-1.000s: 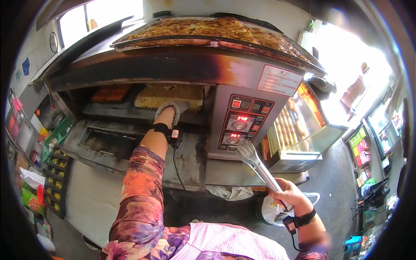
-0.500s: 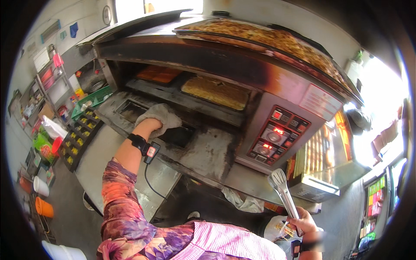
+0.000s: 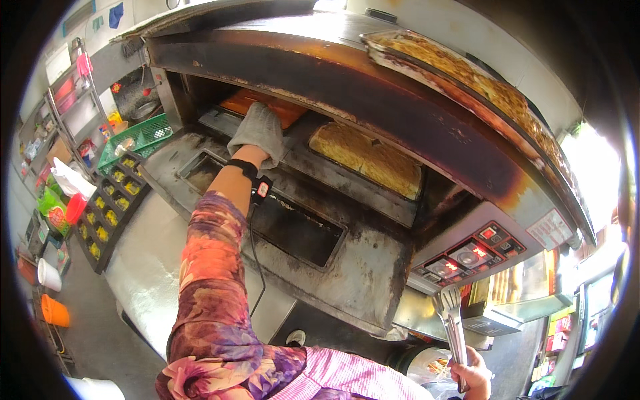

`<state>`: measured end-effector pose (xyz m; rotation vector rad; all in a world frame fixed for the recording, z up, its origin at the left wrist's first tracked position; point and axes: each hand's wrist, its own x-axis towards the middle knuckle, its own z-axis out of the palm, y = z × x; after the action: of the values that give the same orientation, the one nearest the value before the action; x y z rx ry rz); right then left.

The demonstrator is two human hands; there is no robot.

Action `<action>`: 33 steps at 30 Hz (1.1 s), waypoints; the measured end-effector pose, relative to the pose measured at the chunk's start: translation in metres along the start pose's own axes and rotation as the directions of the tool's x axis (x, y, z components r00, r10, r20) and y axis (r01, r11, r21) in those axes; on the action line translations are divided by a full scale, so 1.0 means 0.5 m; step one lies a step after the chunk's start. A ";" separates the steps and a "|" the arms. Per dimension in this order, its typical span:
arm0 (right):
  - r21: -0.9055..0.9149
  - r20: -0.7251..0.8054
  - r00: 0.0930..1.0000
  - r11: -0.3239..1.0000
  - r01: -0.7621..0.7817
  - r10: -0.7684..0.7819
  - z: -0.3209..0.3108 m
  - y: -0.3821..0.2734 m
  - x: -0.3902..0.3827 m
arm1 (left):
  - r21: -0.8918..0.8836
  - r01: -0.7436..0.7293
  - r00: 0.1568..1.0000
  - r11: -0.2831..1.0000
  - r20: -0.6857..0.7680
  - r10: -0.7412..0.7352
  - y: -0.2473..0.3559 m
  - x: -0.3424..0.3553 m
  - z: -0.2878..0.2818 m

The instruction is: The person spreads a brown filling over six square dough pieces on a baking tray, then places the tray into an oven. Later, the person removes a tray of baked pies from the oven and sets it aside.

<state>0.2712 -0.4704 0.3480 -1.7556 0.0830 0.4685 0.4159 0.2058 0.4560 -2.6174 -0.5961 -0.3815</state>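
Observation:
My left hand (image 3: 259, 133), covered by a thick grey cloth mitt, reaches into the mouth of the deck oven (image 3: 320, 80). It is at the near edge of a baking tray with an orange-brown surface (image 3: 293, 111); whether it touches is unclear, and the mitt hides my fingers. To its right in the oven lies a tray of golden flat bake (image 3: 363, 159). My right hand (image 3: 473, 377) is closed round the handle of metal tongs (image 3: 453, 327), whose slotted heads point up. Below the oven mouth, the lowered door (image 3: 370, 267) has two dark window openings.
A large tray of browned flatbread (image 3: 467, 73) rests on top of the oven. The control panel (image 3: 467, 253) is at the right. A dark mould pan with filled cups (image 3: 110, 213) and a green basket (image 3: 137, 141) stand left. A bin (image 3: 430, 365) is near my right hand.
My left hand has moved forward and up, from above the oven door to the orange-brown tray inside. The view has shifted closer to the oven. My right hand still holds the tongs.

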 end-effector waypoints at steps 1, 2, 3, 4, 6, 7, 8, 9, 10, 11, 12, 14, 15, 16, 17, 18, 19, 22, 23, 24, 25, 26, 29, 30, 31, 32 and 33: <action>0.023 -0.014 1.000 0.999 -0.027 0.027 0.009 -0.004 -0.008 | 0.043 -0.015 1.000 0.999 0.015 0.014 0.001 0.022 0.014; -0.049 -0.022 0.999 0.998 -0.036 0.035 0.017 -0.005 -0.013 | 0.093 -0.013 1.000 0.996 0.003 0.013 0.002 0.044 0.031; -0.119 -0.030 0.999 0.992 -0.043 0.040 0.022 -0.005 -0.022 | 0.063 -0.009 1.000 0.998 -0.026 0.010 0.003 0.068 0.047; -0.188 -0.036 0.998 0.981 -0.050 0.044 0.027 -0.003 -0.026 | 0.042 0.014 0.997 0.999 -0.080 -0.011 0.007 0.091 0.065; -0.160 -0.082 0.993 0.983 -0.093 0.081 0.031 0.003 -0.037 | 0.082 0.000 0.989 0.997 -0.145 0.012 0.013 0.126 0.102; -0.089 -0.135 0.981 0.985 -0.150 0.138 0.030 0.006 -0.042 | 0.144 -0.034 0.987 0.989 -0.153 0.057 0.019 0.137 0.118; -0.013 -0.185 0.963 0.979 -0.203 0.198 0.032 0.011 -0.044 | 0.185 -0.085 0.986 0.979 -0.128 0.110 0.023 0.147 0.128; -0.035 -0.153 0.976 0.987 -0.160 0.152 0.031 0.013 -0.046 | 0.217 -0.082 0.984 0.973 -0.140 0.114 0.023 0.162 0.130; -0.051 -0.171 0.969 0.981 -0.187 0.176 0.033 0.017 -0.047 | 0.201 -0.103 0.989 0.974 -0.085 0.122 0.023 0.171 0.127; -0.066 -0.186 0.962 0.974 -0.218 0.202 0.033 0.018 -0.046 | 0.166 -0.121 0.992 0.979 -0.019 0.126 0.023 0.177 0.120; -0.081 -0.201 0.953 0.965 -0.248 0.228 0.035 0.020 -0.046 | 0.125 -0.130 0.990 0.984 0.065 0.123 0.022 0.180 0.110; -0.095 -0.191 0.957 0.966 -0.241 0.220 0.038 0.018 -0.043 | 0.048 -0.130 0.967 0.990 0.227 0.116 0.017 0.183 0.078; -0.098 -0.178 0.965 0.973 -0.210 0.191 0.039 0.016 -0.040 | 0.017 -0.125 0.950 0.992 0.292 0.115 0.016 0.177 0.067; -0.099 -0.166 0.972 0.978 -0.185 0.167 0.040 0.015 -0.037 | -0.011 -0.114 0.932 0.993 0.345 0.110 0.015 0.173 0.056; -0.098 -0.155 0.977 0.982 -0.164 0.147 0.040 0.014 -0.033 | -0.031 -0.103 0.915 0.994 0.389 0.107 0.015 0.169 0.047; -0.096 -0.142 0.981 0.985 -0.147 0.132 0.039 0.014 -0.030 | -0.051 -0.093 0.901 0.994 0.421 0.106 0.016 0.161 0.044; -0.093 -0.131 0.985 0.987 -0.129 0.116 0.037 0.016 -0.028 | -0.063 -0.083 0.893 0.995 0.438 0.102 0.016 0.160 0.040; -0.090 -0.097 0.992 0.992 -0.093 0.084 0.023 0.032 -0.024 | -0.049 -0.108 0.897 0.993 0.426 0.118 0.016 0.135 0.052; -0.093 -0.086 0.994 0.992 -0.079 0.071 0.016 0.041 -0.024 | -0.028 -0.128 0.904 0.991 0.408 0.128 0.016 0.123 0.056; -0.095 -0.074 0.995 0.993 -0.067 0.060 0.009 0.050 -0.025 | -0.004 -0.146 0.912 0.989 0.388 0.136 0.013 0.109 0.059; -0.104 -0.061 0.997 0.993 -0.049 0.043 0.002 0.060 -0.028 | 0.001 -0.141 0.916 0.990 0.380 0.130 0.011 0.097 0.057; -0.098 -0.033 0.999 0.995 -0.021 0.018 -0.005 0.068 -0.030 | 0.006 -0.137 0.920 0.991 0.370 0.125 0.009 0.080 0.053; 0.144 0.128 0.989 0.988 0.056 -0.074 -0.017 0.081 -0.032 | 0.015 -0.158 0.946 0.987 0.289 0.147 0.005 0.010 0.029; 0.152 0.147 0.986 0.987 0.051 -0.074 -0.019 0.080 -0.032 | 0.019 -0.167 0.955 0.986 0.253 0.157 0.000 -0.016 0.018; 0.161 0.166 0.983 0.986 0.049 -0.076 -0.018 0.078 -0.030 | 0.047 -0.220 0.929 0.974 0.314 0.195 -0.005 -0.037 0.006; 0.109 0.110 0.993 0.993 0.035 -0.047 -0.017 0.073 -0.028 | 0.071 -0.274 0.898 0.959 0.376 0.229 -0.010 -0.057 -0.004; 0.057 0.053 0.998 0.998 0.018 -0.021 -0.015 0.068 -0.025 | 0.091 -0.328 0.861 0.940 0.439 0.258 -0.013 -0.078 -0.010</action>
<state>0.2514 -0.4880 0.3225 -1.6859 0.0412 0.4944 0.3779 0.1952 0.4489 -2.5809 -0.3247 0.3282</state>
